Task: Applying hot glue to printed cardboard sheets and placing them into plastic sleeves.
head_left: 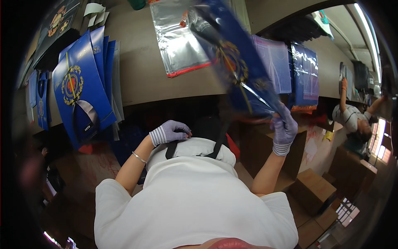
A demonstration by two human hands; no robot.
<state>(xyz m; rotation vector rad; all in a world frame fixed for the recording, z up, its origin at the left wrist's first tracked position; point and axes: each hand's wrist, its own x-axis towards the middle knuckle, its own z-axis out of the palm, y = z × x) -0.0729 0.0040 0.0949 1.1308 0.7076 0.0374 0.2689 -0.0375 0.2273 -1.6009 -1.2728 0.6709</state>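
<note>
My right hand point(285, 132), in a lilac striped glove, pinches the lower corner of a blue flat package point(232, 62). The package has a gold-and-red crest and a shiny clear plastic cover; it is tilted over the table edge and smeared by motion at its upper end. My left hand point(169, 132), gloved the same way, rests by my waist with fingers loosely apart and nothing visible in it. Behind the package, a pile of clear plastic bags point(178, 50) with a red edge lies on the table.
The grey table point(141, 74) holds a stack of blue crested packages point(78, 83) hanging over its edge at left. Purple-and-blue packages point(304, 74) lie at right. Cardboard boxes point(313, 189) stand below right. A co-worker point(352, 118) is at the far right.
</note>
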